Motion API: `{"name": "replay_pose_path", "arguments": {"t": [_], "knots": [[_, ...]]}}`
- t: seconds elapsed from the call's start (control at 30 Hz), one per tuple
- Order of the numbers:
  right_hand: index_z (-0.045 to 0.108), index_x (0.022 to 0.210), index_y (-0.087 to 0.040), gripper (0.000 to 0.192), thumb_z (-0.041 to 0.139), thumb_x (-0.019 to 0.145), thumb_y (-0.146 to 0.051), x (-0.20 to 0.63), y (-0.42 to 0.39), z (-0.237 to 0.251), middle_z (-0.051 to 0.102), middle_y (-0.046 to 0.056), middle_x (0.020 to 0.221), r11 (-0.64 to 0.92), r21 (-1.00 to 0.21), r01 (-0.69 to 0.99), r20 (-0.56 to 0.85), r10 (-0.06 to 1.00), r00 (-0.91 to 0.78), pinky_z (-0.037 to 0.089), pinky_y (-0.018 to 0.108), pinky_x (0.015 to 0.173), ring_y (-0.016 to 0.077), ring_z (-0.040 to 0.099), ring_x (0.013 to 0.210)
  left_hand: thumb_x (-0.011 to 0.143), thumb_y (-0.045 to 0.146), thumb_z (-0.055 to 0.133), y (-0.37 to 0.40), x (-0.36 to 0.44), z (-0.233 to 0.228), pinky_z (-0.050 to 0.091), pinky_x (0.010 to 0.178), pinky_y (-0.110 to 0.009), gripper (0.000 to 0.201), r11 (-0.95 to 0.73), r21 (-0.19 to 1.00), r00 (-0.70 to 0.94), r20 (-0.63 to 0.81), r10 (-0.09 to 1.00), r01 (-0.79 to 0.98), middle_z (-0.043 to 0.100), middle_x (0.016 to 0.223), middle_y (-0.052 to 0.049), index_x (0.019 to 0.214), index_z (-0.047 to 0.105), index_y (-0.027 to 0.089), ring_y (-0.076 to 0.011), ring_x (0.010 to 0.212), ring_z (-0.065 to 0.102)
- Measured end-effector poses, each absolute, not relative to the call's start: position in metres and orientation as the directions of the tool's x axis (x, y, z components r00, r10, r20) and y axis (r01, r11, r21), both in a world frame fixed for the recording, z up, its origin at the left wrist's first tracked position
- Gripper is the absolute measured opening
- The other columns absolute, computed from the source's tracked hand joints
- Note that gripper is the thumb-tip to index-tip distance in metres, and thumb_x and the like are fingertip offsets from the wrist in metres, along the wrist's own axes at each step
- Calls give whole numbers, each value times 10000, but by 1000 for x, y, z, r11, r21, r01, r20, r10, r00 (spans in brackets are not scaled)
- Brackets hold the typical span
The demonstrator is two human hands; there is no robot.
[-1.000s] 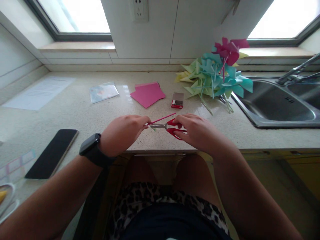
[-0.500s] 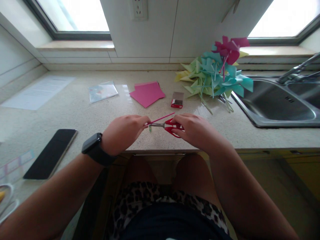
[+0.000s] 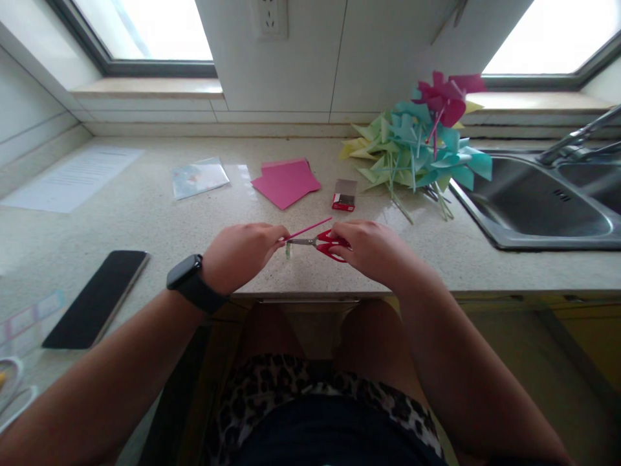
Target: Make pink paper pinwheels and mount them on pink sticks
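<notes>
While the left hand (image 3: 240,255) pinches a thin pink stick (image 3: 306,230) over the speckled beige counter (image 3: 145,213) (near its front edge), the right hand (image 3: 371,249) grips red-handled metal scissors (image 3: 323,243), blades touching the stick.

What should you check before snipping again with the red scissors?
1. Right hand has a firm hold of the red scissors: ok.
2. Left hand pinches the pink stick at its near end: ok.
3. Left fingertips are away from the blades: cannot tell, they sit very close to the blade tips.
4. Blades are lined up at the spot to cut: cannot tell, too small to see.
5. The work is over the countertop, not the lap: ok.
6. Phone and pinwheels lie apart from the hands: ok.
</notes>
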State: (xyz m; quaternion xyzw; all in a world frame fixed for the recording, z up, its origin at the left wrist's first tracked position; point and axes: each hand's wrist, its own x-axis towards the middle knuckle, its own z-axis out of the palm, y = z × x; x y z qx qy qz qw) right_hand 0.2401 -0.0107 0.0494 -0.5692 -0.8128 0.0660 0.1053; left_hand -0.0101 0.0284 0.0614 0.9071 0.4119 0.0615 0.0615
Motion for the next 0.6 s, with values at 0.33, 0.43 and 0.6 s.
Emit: {"name": "replay_pose_path", "arguments": {"t": [0.33, 0.43, 0.6], "knots": [[619, 919, -209, 179, 586, 957, -381, 238, -12, 50, 708, 57, 873, 380, -245, 892, 123, 925, -360, 350, 294, 659, 197, 619, 785, 1020, 367, 456, 28, -10, 61, 488, 714, -286, 303, -653, 195, 654, 68, 753, 732, 778, 991, -84, 1112, 713, 236, -223, 860, 713], [624, 924, -212, 185, 579, 961, -387, 238, -12, 50, 708, 57, 871, 389, -246, 888, 129, 921, -368, 348, 294, 664, 194, 611, 779, 1020, 370, 461, 28, -10, 62, 487, 717, -284, 298, -645, 214, 648, 66, 759, 734, 778, 993, -82, 1106, 713, 235, -223, 863, 711], [625, 923, -206, 205, 575, 953, -402, 238, -12, 48, 699, 62, 865, 379, -232, 896, 134, 925, -356, 341, 294, 661, 194, 598, 771, 1019, 366, 464, 29, -10, 61, 488, 724, -291, 297, -645, 197, 646, 69, 760, 739, 779, 1000, -81, 1117, 714, 239, -225, 866, 713]]}}
